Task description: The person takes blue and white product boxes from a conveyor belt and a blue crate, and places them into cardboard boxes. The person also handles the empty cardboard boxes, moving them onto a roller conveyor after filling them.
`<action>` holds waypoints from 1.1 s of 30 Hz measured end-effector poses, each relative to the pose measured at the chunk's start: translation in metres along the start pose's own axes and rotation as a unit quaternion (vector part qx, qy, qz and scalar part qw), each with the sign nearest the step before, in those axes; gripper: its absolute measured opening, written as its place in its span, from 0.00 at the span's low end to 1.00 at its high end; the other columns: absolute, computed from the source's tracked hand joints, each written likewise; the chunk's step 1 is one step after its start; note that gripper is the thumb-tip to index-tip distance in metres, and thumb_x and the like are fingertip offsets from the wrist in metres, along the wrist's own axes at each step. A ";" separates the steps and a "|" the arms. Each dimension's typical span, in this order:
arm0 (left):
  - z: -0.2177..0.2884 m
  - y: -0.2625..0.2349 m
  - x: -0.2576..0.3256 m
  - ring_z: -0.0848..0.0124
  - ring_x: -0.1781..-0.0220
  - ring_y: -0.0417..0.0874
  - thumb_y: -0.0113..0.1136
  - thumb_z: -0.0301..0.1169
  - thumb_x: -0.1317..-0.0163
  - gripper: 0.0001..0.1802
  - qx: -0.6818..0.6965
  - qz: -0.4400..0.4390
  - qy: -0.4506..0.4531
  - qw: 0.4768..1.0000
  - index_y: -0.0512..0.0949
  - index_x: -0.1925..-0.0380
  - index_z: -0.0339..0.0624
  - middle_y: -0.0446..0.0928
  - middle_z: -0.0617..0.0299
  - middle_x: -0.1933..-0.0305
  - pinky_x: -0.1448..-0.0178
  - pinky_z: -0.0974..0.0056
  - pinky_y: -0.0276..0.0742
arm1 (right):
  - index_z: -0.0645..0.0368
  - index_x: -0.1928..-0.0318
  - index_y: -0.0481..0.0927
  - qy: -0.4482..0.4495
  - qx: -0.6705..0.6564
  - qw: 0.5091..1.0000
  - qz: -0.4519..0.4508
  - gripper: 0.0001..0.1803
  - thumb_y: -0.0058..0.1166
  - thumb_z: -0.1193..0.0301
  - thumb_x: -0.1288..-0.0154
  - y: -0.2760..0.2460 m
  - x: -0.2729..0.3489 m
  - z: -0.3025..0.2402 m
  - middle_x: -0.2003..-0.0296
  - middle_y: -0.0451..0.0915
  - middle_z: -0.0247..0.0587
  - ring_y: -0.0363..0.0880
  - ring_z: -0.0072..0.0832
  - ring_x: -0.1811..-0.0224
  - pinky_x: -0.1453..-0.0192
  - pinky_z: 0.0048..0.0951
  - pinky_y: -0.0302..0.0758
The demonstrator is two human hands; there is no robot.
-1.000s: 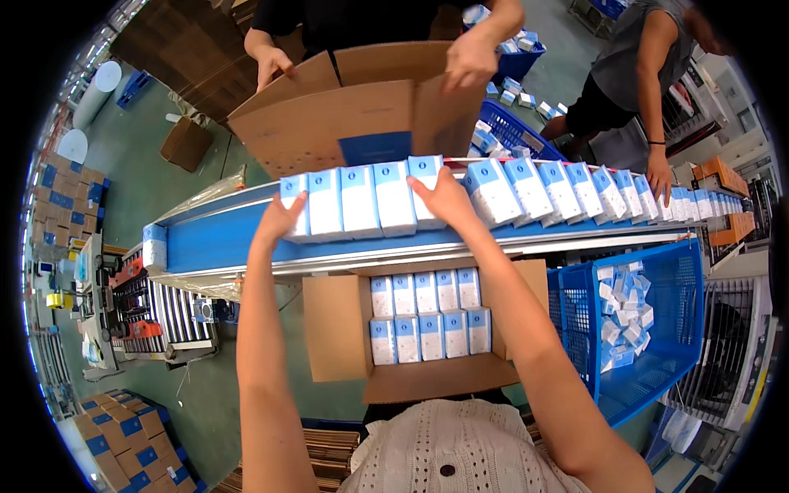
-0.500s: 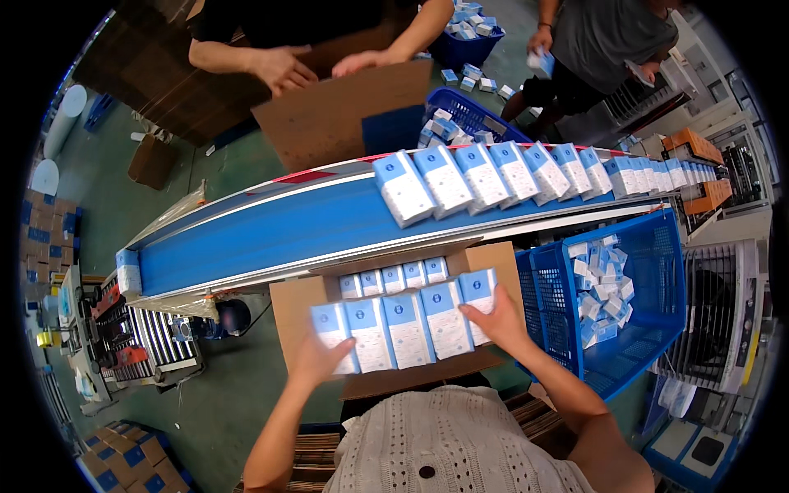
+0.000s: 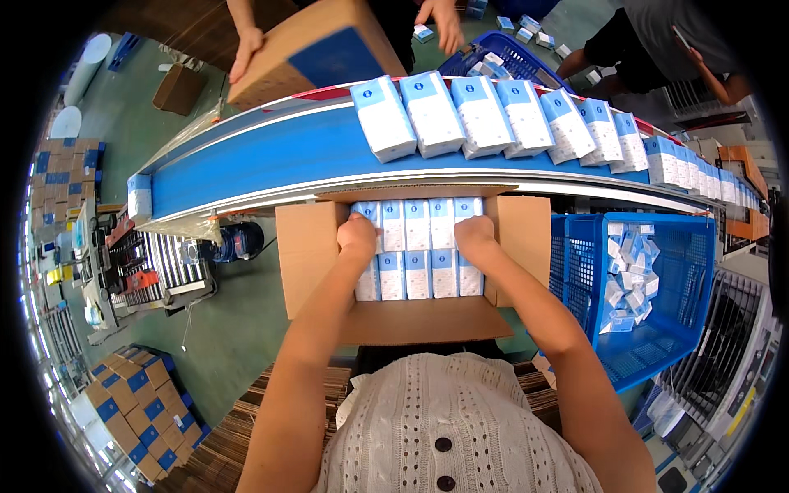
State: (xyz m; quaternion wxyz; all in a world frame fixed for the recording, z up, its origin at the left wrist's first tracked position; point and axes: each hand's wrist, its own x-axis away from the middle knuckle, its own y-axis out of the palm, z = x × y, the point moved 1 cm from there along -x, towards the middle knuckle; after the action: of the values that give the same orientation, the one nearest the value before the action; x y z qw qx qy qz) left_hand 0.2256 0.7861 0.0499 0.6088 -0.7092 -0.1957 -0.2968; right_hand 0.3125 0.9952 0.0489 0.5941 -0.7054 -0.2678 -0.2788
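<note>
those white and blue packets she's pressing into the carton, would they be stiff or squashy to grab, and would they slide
The white and blue packets look soft-sided: those on the blue conveyor have pinched, slightly puffy ends, so probably some give. The wrap looks smooth, so likely a bit slippery. Left hand and right hand press several at once, hinting they are light.

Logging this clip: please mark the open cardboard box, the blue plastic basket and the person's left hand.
open cardboard box (image 3: 308, 255): head view, on its left flap.
blue plastic basket (image 3: 689, 296): head view, on its right mesh wall.
left hand (image 3: 357, 238): head view, on the back of the hand.
</note>
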 end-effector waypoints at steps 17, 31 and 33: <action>0.017 -0.160 0.099 0.73 0.69 0.76 0.48 0.33 0.40 0.11 0.558 0.147 0.273 0.770 0.74 0.62 0.40 0.75 0.59 0.69 0.67 0.69 0.71 | 0.65 0.77 0.65 0.051 -0.198 0.817 0.539 0.16 0.44 0.66 0.38 -0.113 0.153 0.155 0.73 0.70 0.52 0.70 0.43 0.69 0.65 0.38 0.65; 0.069 -0.196 0.005 0.48 0.49 0.73 0.58 0.57 0.54 0.49 0.339 0.302 0.171 0.874 0.55 0.45 0.28 0.71 0.36 0.54 0.48 0.60 0.69 | 0.75 0.56 0.68 0.008 -0.384 0.825 0.414 0.42 0.57 0.44 0.55 -0.176 0.056 0.156 0.59 0.73 0.64 0.73 0.49 0.54 0.50 0.36 0.68; 0.055 -0.199 0.026 0.50 0.49 0.73 0.60 0.53 0.55 0.48 0.362 0.355 0.200 0.838 0.53 0.44 0.29 0.71 0.38 0.53 0.47 0.61 0.68 | 0.75 0.57 0.68 -0.019 -0.384 0.801 0.458 0.40 0.60 0.47 0.56 -0.185 0.081 0.142 0.57 0.71 0.64 0.72 0.48 0.54 0.51 0.35 0.68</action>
State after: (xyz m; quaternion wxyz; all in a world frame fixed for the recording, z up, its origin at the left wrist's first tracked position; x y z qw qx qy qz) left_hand 0.1278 0.8740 0.2112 0.9118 -0.3840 0.1020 -0.1037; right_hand 0.2485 1.1671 0.2146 0.3276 -0.9216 0.2043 -0.0409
